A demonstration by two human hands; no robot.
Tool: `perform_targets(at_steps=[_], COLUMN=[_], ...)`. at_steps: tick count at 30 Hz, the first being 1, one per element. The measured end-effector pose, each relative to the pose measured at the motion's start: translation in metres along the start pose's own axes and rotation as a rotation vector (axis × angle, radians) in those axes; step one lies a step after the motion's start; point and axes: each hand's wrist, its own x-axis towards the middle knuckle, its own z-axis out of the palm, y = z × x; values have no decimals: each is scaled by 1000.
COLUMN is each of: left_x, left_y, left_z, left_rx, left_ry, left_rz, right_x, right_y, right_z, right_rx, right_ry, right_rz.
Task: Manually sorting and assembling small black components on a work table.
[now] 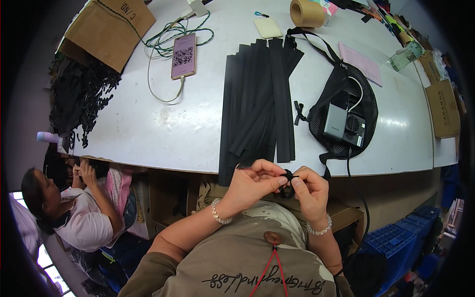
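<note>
In front of my body, just off the table's near edge, my left hand (pixel 257 182) and my right hand (pixel 309 190) meet at the fingertips. Both pinch a small looped piece of black ribbon (pixel 286 190) between thumb and fingers; how it is folded or knotted is partly hidden by the fingers. Straight ahead lies a loose stack of long flat black strips (pixel 252 99), overlapping and fanned at the far end. To the right of the strips rests a small black knotted bow (pixel 299 114).
A black mesh bag (pixel 368 89) with a grey power bank (pixel 335 121) lies right, its cable hanging past the edge. A charging phone (pixel 183 57), cardboard box (pixel 110 32) and heap of black pieces (pixel 84 94) are left. Another person (pixel 84 213) sits at the left.
</note>
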Motion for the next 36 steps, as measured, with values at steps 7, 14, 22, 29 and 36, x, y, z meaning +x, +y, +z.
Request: perform_targets(at_steps=[7,14,22,29,36], left_x=[-4,-5,-6,-6,1], left_y=[-6,-11,-10,-10,-6], left_z=[-1,-4,2,1,-1], left_rx=[243,288,254,267,287], left_ry=[-12,-45,-13,13,-103], left_rz=[333,491,419,381,274], right_x=[-4,-2,-6,-11,-2], right_y=[-4,-4,2,1,-2], right_z=[15,9,12,17,17], right_rx=[-41,-327,-220,97,190], right_ry=[229,127,159,189,236], right_rz=[-178,-431,-357,-53,61])
